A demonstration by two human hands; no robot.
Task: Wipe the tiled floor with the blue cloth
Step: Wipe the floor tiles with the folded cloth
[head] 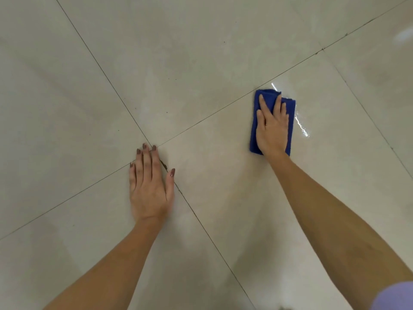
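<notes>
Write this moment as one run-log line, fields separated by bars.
right hand flat on blue cloth | left hand flat on floor, bracing | wet streak beside cloth

blue cloth (pixel 290 113): the right hand (pixel 271 128) lies flat on it and hides its middle (only the edges and the far end show).
tiled floor (pixel 201 52): the part under the left hand (pixel 149 186) is hidden, and so is the spot where the tile lines cross.
arms: both are cut off at the bottom edge.
purple sleeve (pixel 395 296): only a blurry bit shows in the bottom right corner.
dark specks (pixel 166 112): too small to tell what they are.
</notes>
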